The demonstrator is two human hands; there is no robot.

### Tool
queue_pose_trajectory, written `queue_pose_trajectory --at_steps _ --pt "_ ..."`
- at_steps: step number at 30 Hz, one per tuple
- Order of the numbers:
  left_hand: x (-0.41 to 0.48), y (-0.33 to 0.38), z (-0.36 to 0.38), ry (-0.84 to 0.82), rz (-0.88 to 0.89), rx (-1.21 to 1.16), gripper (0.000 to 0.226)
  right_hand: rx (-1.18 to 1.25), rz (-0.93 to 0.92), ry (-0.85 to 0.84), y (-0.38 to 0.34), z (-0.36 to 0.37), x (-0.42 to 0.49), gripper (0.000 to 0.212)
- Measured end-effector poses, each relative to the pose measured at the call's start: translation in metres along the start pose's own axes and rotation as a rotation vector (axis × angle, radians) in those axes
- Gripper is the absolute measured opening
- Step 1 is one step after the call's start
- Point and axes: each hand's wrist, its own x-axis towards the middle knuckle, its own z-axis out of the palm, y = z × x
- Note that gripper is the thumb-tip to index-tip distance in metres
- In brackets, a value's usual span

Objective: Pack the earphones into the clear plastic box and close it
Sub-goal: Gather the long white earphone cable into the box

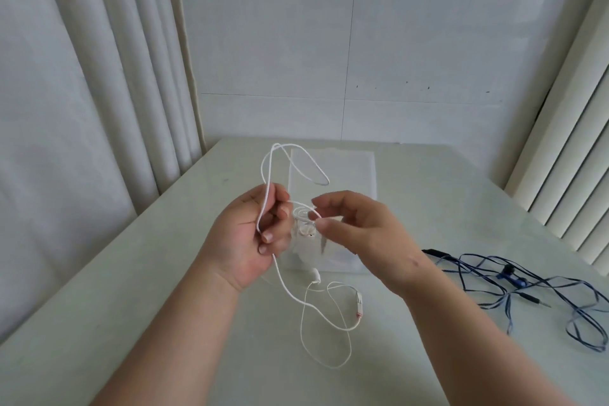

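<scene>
Both bare forearms reach in from the near edge and meet over the middle of the pale, glossy bench (158,280). The left hand (250,237) is turned palm inward, its fingers (267,236) curled round the thin white cord of the white wired earphones (315,274), so that the cord runs across the palm. Above the hand, a loop of cord stands up in the air and droops back towards the far side. The right hand (359,234) sits level with the left and just beside it, back of the hand up. Its thumb and forefinger are pinched on a small coil of the same cord, and the other fingers are loosely bent.

The white earbuds hang in the gap between the two hands. Below the left hand the cord falls to the bench, passes a small white inline piece and lies in slack loops near the front, ending in a white plug.

The clear, rectangular plastic box (346,168) lies flat on the bench straight beyond and under the hands, partly hidden by them. I cannot tell whether its lid is open.

A second set of dark blue flat-cord earphones (509,277) lies tangled on the right side of the bench, well apart from the box. White pleated curtains (82,82) hang close along the left edge, cream vertical blinds (573,148) along the right, and a white tiled wall (362,43) stands behind the far edge.
</scene>
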Motion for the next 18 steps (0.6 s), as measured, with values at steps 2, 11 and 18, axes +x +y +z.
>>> queue_pose_trajectory --at_steps 2,11,18 --pt "0.000 0.000 0.002 0.039 -0.008 0.008 0.029 -0.008 -0.016 -0.016 -0.001 0.003 0.000 0.007" --pt "0.001 -0.004 0.010 0.101 -0.198 0.273 0.056 -0.016 0.001 0.151 -0.007 0.000 -0.001 0.013" --pt "0.005 -0.001 0.012 0.249 0.096 0.037 0.011 -0.139 0.209 -0.122 -0.005 -0.002 -0.002 0.020"
